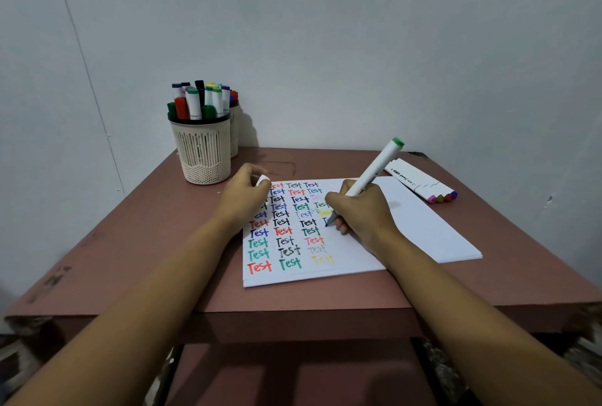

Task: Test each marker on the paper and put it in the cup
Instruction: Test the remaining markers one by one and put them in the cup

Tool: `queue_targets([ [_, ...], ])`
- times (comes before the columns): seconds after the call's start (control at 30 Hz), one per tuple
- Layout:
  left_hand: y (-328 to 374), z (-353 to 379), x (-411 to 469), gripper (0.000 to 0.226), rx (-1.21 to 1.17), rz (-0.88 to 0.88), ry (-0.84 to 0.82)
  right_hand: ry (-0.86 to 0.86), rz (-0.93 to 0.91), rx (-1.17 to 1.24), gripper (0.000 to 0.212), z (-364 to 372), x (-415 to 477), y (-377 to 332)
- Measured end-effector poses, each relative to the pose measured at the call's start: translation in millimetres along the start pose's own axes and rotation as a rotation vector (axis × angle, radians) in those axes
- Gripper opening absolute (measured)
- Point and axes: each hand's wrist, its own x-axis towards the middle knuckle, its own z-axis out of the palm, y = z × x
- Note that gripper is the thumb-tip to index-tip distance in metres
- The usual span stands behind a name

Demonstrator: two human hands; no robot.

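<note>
Right hand [361, 213] grasps the green marker [374, 171], tip down on the paper [423, 233], barrel slanting up toward far right. Left hand [244, 197] pinches a white cap [262, 180] and lies nearer the cup [203, 158], which stands far left

A plain corner of a room, most likely a home study spot rather than an office or shop. Bare pale walls [358, 31] fill the upper half of the frame, with a thin line running down at upper left. A worn reddish-brown table [130, 242] with scuffed edges stands against them. On it are a cup [203, 151] of markers [195, 102] at left, paper [423, 229] at centre and loose markers [420, 182] at right.
</note>
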Motion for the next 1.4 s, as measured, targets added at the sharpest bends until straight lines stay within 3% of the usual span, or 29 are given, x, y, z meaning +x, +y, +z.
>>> queue_targets([
  [1.17,-1.1,-0.2,0.7,0.01,0.012,0.008,-0.033,0.06,-0.032,-0.039,0.04,1.3,-0.4,0.9],
  [1.4,-0.3,-0.7,-0.5,0.01,0.025,0.009,-0.034,0.144,-0.056,-0.077,0.036,1.4,-1.7,-1.0],
])
